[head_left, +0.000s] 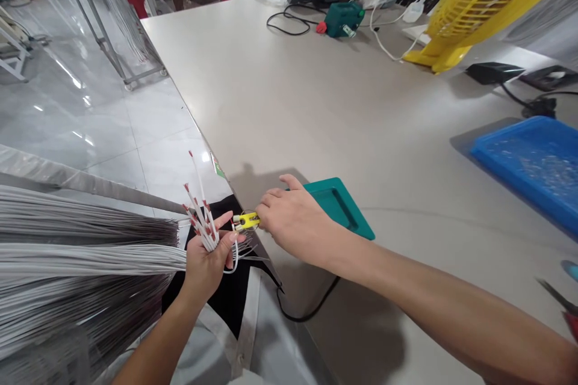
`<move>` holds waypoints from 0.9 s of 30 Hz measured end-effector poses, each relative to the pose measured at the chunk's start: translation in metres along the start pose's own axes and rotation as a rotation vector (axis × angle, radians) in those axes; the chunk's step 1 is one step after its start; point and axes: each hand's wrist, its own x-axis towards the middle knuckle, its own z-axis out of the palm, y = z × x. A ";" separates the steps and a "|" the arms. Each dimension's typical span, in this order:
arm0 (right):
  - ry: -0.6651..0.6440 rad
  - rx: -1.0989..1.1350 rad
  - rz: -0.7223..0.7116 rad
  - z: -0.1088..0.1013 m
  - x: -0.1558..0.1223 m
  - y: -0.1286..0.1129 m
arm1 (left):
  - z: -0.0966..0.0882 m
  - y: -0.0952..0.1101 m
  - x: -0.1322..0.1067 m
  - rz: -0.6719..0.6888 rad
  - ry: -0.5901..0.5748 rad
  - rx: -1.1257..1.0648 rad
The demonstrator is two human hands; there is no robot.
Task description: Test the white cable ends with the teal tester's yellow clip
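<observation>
My left hand point(205, 264) is closed around a bunch of thin white wires point(201, 216) whose red-tipped ends fan upward. My right hand point(293, 219) rests at the table's near-left edge, fingers closed on a small yellow tool point(246, 221) that points toward the wire bunch. Just behind my right hand a teal device point(343, 204) lies on the table, with a black cable point(311, 307) running down from it. Long bundles of white wires point(81, 258) stretch away to the left of my left hand.
A beige table point(316, 102) holds a blue tray point(537, 162) at right, a yellow fan point(483, 6), a green tool point(343, 18) and cords at the back. Scissors point(564, 307) peek in at the right edge. Shiny floor and metal racks lie to the left.
</observation>
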 end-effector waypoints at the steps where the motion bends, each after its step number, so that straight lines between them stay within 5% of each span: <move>1: -0.012 0.006 0.003 -0.002 0.000 0.000 | 0.000 0.000 0.000 -0.007 0.003 0.007; 7: -0.048 0.031 0.017 -0.007 -0.001 -0.001 | 0.001 0.003 0.002 -0.032 0.010 0.041; 14: 0.101 0.007 -0.009 0.011 -0.005 0.000 | 0.000 0.005 0.000 -0.035 0.048 0.024; 20: 0.118 -0.005 -0.002 0.006 -0.005 0.000 | -0.008 0.002 -0.006 -0.007 0.014 0.025; 27: 0.486 0.304 -0.074 0.007 -0.018 -0.023 | -0.019 0.003 -0.016 0.057 0.073 -0.030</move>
